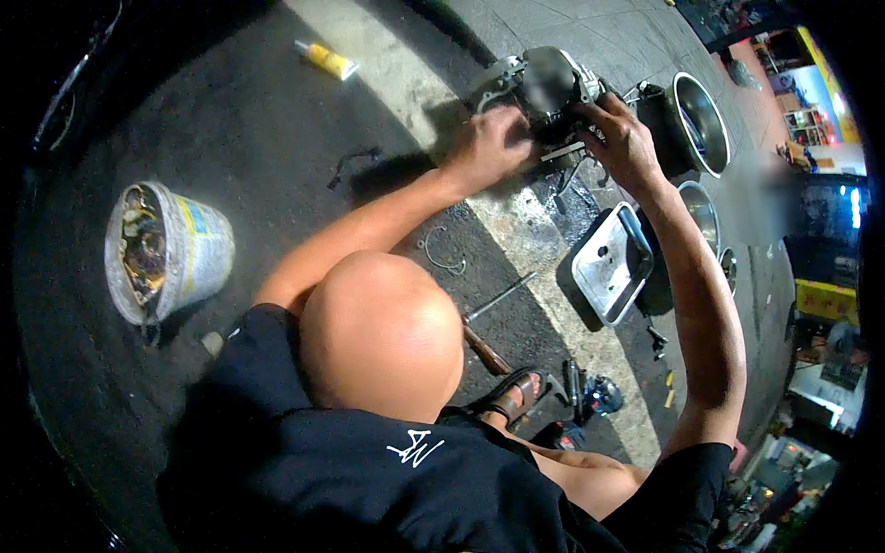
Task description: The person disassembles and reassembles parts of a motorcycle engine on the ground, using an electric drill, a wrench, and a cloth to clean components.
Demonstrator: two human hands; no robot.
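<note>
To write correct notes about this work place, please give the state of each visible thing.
Machine part: touched by left hand and right hand
Bucket: open, holding parts
Tube: lying flat
Tray: open side up
Large bowl: uncovered, contents unclear
Wooden-handled tool: lying flat
Sandal: worn

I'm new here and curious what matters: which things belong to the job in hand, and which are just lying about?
In the job:
metal part, with the left hand and right hand on it
metal tray, close by (probably)

Seemingly just lying about, untouched:
white bucket, to the left
yellow tube
wooden handle
</note>
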